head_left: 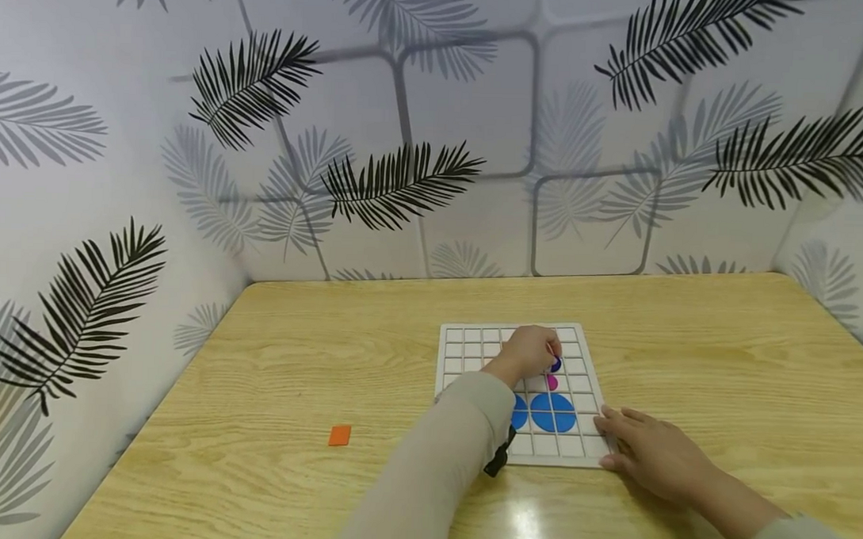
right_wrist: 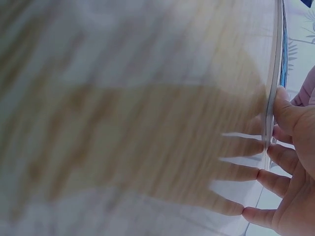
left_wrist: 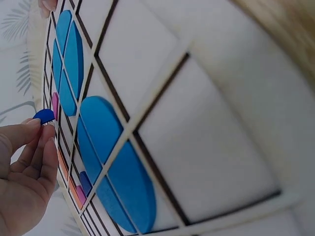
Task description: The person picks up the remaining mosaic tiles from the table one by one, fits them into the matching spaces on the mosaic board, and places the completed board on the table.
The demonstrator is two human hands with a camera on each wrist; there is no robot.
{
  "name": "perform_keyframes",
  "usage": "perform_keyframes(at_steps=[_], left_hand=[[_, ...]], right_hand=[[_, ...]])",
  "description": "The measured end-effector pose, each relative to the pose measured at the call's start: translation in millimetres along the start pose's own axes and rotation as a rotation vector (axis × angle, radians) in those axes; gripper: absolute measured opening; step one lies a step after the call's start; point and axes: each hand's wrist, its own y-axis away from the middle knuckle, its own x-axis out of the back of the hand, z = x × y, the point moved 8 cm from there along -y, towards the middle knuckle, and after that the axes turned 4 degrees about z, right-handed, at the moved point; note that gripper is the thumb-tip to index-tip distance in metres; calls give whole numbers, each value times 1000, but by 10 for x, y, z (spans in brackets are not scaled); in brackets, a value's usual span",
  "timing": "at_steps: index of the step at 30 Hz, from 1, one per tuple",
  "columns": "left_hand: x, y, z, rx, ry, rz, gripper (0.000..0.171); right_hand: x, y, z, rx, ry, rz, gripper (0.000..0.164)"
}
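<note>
A white grid board [head_left: 553,462] lies on the table. Over its far part, my left hand [head_left: 528,354] pinches a small dark blue rounded piece [left_wrist: 44,116] between thumb and fingertips. Close by that piece, a magenta piece [head_left: 552,382] sits in a grid cell. Two blue discs made of smaller pieces fill cells nearer me, a right one [head_left: 565,403] and a left one [head_left: 518,412] partly hidden by my sleeve. My right hand [head_left: 653,452] touches the board's right edge near its close corner, fingers extended. In the left wrist view, orange pieces [left_wrist: 69,179] also show in the grid.
An orange square [head_left: 339,435] lies by itself on the wooden table [head_left: 271,359], left of the board. A leaf-patterned wall [head_left: 462,223] rises behind the table. A black strap end [head_left: 498,460] hangs by my left sleeve, over the board's near edge.
</note>
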Motion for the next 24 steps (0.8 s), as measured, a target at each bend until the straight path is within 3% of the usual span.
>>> perform_keyframes(at_steps=[5,8,9,12,15,17,24], left_hand=[[-58,-52,-46,38,-23,-17,14],[-163,-173,-149,55,-64,-31,11],[-240,-265,-221,31,-74,-11,10],[-299,-321,-271,31,-129,-24,8],[-242,-247,-213,45,-167,-38,9],[-135,-114,-113,82,-198,-56,11],[-30,38,-17,56,-221,-44,11]], right_hand=[[-11,8,9,-5,-10,-19,52],[2,9,2,4,-10,-9,51],[9,9,0,7,-7,-3,51],[26,9,-9,22,0,20,51],[32,11,-13,32,2,36,51],[32,13,-15,36,4,42,51],[24,14,-15,38,1,37,50]])
